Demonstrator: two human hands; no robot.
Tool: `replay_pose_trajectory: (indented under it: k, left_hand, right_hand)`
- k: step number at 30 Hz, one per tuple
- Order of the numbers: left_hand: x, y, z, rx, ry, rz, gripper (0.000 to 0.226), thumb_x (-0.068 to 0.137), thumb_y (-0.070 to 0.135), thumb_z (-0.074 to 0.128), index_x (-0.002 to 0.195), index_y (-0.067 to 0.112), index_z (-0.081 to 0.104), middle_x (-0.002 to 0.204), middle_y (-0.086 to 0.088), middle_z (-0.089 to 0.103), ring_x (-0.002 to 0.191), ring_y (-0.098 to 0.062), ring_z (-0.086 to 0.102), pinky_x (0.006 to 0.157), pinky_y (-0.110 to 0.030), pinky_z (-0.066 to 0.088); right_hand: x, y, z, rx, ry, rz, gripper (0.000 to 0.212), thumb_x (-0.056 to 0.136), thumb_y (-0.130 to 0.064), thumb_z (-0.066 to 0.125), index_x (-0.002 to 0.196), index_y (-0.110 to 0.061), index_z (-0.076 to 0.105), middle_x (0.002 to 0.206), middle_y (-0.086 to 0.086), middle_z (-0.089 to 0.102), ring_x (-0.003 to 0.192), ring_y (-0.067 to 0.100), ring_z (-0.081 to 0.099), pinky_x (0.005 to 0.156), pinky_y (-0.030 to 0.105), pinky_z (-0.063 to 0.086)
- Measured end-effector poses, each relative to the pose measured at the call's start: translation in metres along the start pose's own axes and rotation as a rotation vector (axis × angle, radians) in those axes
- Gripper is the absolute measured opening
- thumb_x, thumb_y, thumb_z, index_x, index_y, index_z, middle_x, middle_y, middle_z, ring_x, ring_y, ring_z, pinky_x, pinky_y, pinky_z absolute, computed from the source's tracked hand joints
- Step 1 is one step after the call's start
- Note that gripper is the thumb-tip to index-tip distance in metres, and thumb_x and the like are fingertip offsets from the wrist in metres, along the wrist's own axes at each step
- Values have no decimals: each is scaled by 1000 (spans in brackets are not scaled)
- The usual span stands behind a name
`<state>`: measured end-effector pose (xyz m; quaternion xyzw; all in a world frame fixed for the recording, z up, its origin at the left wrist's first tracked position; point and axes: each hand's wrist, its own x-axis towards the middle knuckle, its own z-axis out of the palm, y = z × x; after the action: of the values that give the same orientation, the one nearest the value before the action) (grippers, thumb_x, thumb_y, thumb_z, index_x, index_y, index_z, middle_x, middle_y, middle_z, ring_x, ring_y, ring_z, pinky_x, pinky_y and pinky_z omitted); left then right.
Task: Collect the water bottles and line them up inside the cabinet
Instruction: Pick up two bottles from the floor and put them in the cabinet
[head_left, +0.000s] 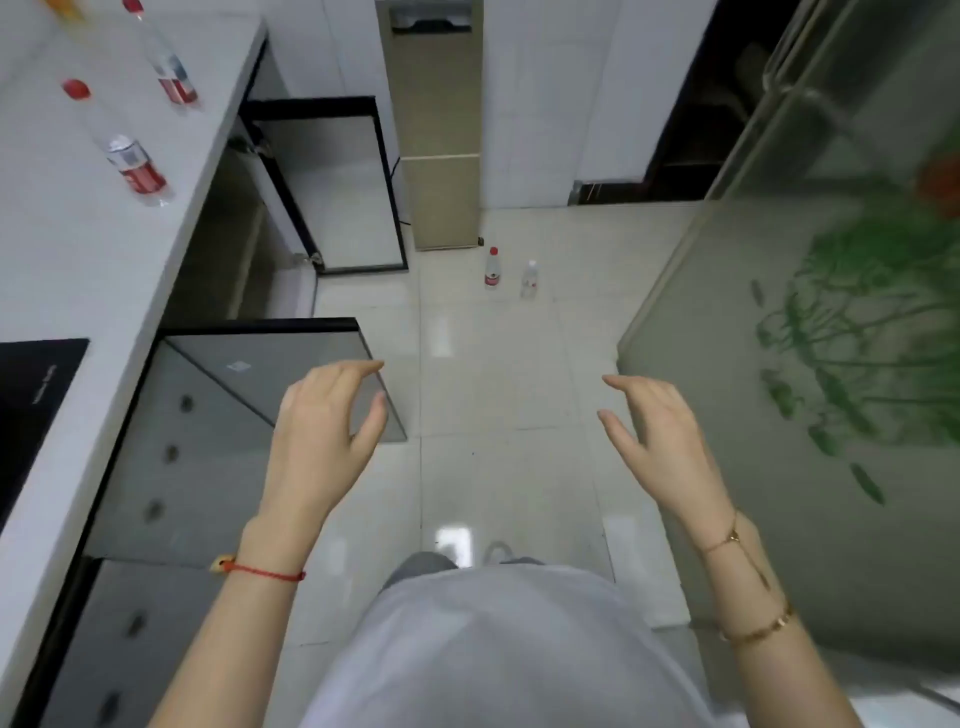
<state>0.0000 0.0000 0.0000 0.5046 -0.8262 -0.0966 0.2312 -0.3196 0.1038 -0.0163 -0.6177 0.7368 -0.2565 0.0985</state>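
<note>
Two clear water bottles with red caps and red labels stand on the white counter (62, 260) at the left: one nearer (117, 145), one farther back (163, 60). On the floor ahead stand two more bottles, a red-capped one (492, 267) and a white-capped one (529, 279). The cabinet under the counter has two glass doors swung open, a near door (270, 364) and a far door (337, 182). My left hand (327, 421) hovers over the near door's corner, fingers apart, holding nothing. My right hand (660, 436) is also open and empty above the floor.
A black cooktop (31, 395) is set into the counter at the left edge. A frosted glass door with a green plant pattern (831, 364) stands to my right. A tall beige appliance (439, 130) stands against the far wall. Glossy tiled floor runs between them.
</note>
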Motion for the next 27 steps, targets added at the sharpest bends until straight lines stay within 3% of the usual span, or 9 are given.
replay_pose_trajectory:
  k: [10, 14, 20, 24, 27]
  left_hand:
    - [129, -15, 58, -28, -46, -82, 33, 94, 30, 50, 123, 16, 60, 115, 1, 65, 108, -21, 59, 94, -43, 47]
    - [196, -36, 83, -16, -29, -93, 28, 96, 23, 56, 122, 15, 61, 115, -1, 66, 106, -21, 60, 95, -36, 42]
    - [315, -76, 104, -15, -64, -109, 30, 96, 23, 57, 125, 15, 60, 120, -1, 66, 112, -20, 60, 99, -36, 43]
    - [395, -103, 114, -4, -80, -75, 30, 97, 26, 54, 125, 16, 60, 119, -2, 66, 111, -20, 59, 98, -36, 44]
    - [447, -121, 122, 0, -105, -39, 33, 95, 29, 50, 123, 15, 61, 116, -3, 67, 109, -22, 61, 94, -39, 47]
  right_hand:
    - [137, 58, 30, 39, -84, 76, 35, 93, -26, 59, 127, -17, 57, 122, -2, 61, 119, 18, 50, 101, 21, 30]
    - [206, 76, 55, 42, -107, 98, 35, 94, -29, 57, 127, -17, 57, 123, -3, 61, 118, 18, 52, 100, 17, 26]
    - [336, 79, 72, 40, -89, 95, 34, 93, -25, 59, 126, -17, 58, 122, -2, 62, 118, 18, 51, 101, 36, 41]
    - [419, 79, 82, 3, -69, 62, 35, 93, -27, 59, 125, -15, 58, 119, 0, 63, 115, 22, 54, 100, 39, 43]
    - [466, 79, 88, -11, -69, 86, 37, 92, -25, 61, 127, -13, 58, 121, 2, 63, 116, 21, 54, 101, 33, 40]
